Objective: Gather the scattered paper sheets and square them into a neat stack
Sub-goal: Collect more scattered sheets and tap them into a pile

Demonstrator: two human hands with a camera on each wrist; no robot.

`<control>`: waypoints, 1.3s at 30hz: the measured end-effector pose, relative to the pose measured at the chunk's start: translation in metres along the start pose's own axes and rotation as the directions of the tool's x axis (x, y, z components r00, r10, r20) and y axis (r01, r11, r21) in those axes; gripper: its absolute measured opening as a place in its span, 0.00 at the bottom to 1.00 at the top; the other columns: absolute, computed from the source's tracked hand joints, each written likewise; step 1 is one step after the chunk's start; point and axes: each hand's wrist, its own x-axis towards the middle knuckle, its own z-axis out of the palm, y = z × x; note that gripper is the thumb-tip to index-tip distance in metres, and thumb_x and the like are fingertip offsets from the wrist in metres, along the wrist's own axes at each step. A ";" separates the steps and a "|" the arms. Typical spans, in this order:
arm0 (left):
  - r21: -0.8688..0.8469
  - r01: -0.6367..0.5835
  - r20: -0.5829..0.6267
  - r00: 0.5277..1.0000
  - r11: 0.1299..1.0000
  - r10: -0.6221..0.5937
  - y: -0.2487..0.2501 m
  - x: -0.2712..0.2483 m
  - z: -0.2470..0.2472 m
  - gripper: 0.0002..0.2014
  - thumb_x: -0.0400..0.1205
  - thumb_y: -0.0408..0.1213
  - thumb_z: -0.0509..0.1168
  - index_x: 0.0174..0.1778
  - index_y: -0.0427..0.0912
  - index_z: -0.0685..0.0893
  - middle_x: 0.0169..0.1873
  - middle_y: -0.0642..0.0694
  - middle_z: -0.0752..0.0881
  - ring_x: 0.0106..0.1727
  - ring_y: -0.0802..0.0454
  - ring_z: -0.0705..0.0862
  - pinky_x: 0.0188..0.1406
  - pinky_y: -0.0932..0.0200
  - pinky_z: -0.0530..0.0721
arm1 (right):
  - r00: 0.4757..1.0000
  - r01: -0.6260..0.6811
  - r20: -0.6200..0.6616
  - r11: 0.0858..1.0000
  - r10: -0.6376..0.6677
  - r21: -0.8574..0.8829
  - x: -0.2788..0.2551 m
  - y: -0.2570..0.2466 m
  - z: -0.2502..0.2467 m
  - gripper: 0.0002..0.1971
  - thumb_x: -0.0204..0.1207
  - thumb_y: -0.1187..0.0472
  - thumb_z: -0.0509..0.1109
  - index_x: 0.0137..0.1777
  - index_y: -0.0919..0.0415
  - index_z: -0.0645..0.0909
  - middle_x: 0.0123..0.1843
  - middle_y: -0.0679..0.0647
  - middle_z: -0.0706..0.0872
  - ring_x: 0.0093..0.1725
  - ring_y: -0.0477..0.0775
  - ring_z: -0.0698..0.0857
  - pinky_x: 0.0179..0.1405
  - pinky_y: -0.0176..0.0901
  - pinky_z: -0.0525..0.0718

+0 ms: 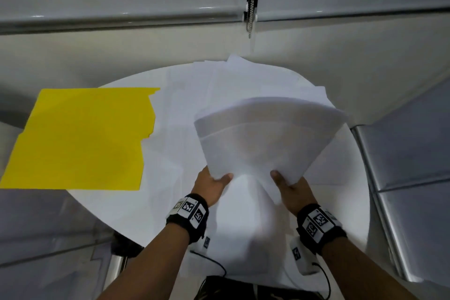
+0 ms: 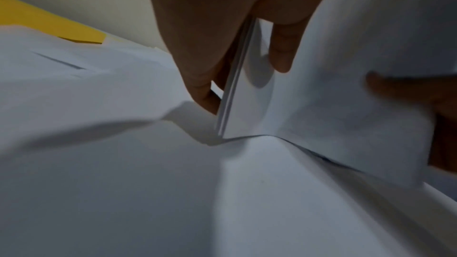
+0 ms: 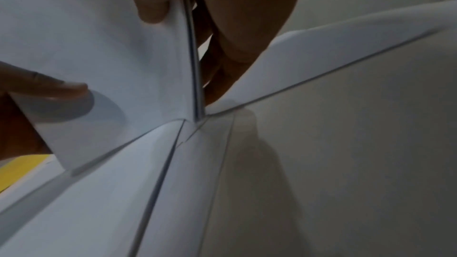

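left hand [image 1: 212, 184]: thumb on top, fingers curled, pinching; right hand [image 1: 291, 187]: same; forearms extended

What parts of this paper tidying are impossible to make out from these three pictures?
- Number of sheets in the held bundle: head view, blurred and overlapping.
- Fingers of the left hand and right hand: head view, hidden behind the bundle.
- Edges of loose white sheets on the white table: head view, white on white.
- Full yellow sheet: left wrist view, covered by white paper.
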 end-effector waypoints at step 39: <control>0.567 0.325 -0.338 0.930 0.757 -0.146 -0.060 -0.007 -0.036 0.39 0.81 0.52 0.64 0.84 0.42 0.55 0.84 0.42 0.52 0.81 0.39 0.58 0.72 0.39 0.69 | 0.975 -0.219 -0.053 0.971 0.215 -0.097 0.022 0.066 -0.016 0.16 0.77 0.58 0.72 0.62 0.63 0.82 0.53 0.58 0.87 0.57 0.63 0.85 0.65 0.63 0.81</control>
